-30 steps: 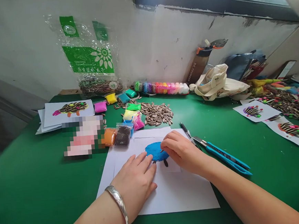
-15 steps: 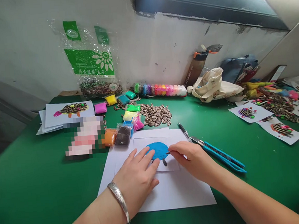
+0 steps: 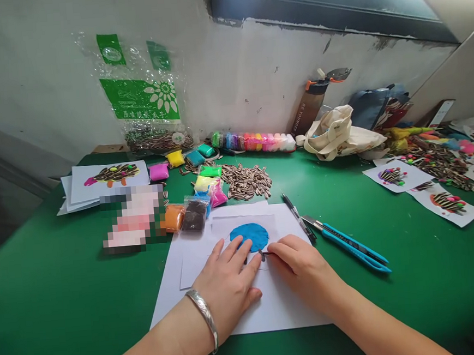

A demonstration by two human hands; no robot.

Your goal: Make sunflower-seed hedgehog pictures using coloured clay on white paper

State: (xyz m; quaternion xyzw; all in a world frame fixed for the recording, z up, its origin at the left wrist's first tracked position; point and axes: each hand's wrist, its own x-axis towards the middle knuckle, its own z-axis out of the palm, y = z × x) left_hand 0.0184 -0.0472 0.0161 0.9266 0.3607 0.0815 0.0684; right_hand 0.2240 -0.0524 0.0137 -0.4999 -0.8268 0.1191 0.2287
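Observation:
A flattened blue clay oval (image 3: pixel 250 237) lies on a small white sheet, on top of a larger white paper (image 3: pixel 289 316). My left hand (image 3: pixel 228 274) rests with fingers spread on the sheet, its fingertips at the oval's lower edge. Below the oval sits a small dark clay piece (image 3: pixel 262 256); another is partly covered by my left fingers. Pinched in my right hand (image 3: pixel 299 260) is a thin dark piece (image 3: pixel 267 253), too small to identify, with its tip at the dark clay.
A black pen (image 3: pixel 298 217) and a blue utility knife (image 3: pixel 355 247) lie to the right. Beyond the paper are bagged clays (image 3: pixel 194 215) and a pile of sunflower seeds (image 3: pixel 247 181). Seed-decorated cards (image 3: pixel 444 207) lie at far right, more (image 3: pixel 110 182) at left.
My right hand has moved down from the oval's right edge to the dark clay piece below it. My left hand has shifted slightly right and down, uncovering more of the oval.

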